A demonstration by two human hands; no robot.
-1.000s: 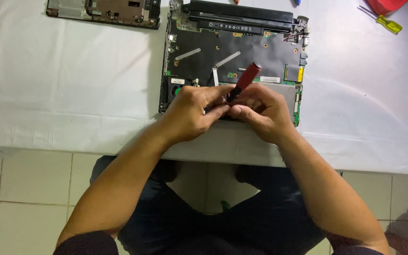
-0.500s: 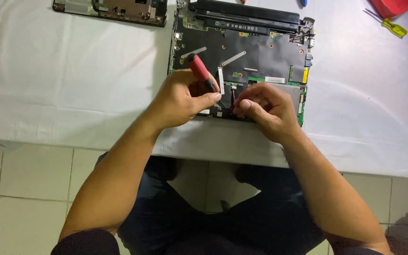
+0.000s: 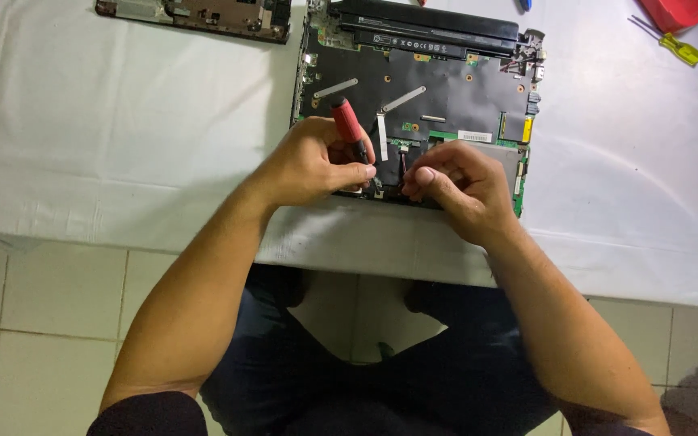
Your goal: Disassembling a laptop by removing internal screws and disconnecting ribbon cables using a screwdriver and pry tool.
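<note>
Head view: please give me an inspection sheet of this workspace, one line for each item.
Surface: table under a white cloth.
Job's things: opened laptop, boards bare; red-handled screwdriver.
Clutter: second opened device at top left; yellow screwdriver and red object at top right.
Grips: left hand holds the red-handled screwdriver; right hand pinches at the laptop's near edge.
Cables: thin wires between the hands.
Surroundings: tiled floor.

1 head view looks steeply down, fairly near, at the table (image 3: 82, 145).
</note>
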